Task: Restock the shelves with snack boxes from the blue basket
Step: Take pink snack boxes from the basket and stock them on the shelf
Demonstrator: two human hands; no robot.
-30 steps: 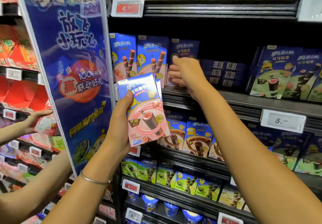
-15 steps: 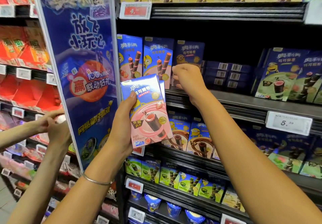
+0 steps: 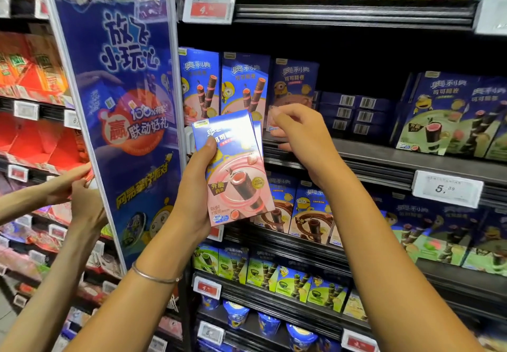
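A thin silver bangle [image 3: 153, 277] circles the wrist of the left hand [image 3: 192, 198]; both forearms are bare.

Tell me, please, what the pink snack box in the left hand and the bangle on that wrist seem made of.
Snack box: printed paperboard, it seems, glossy; crisp folded edges, flat panels, light sheen. Bangle: probably polished silver-coloured metal; thin, rigid-looking, with bright glints.
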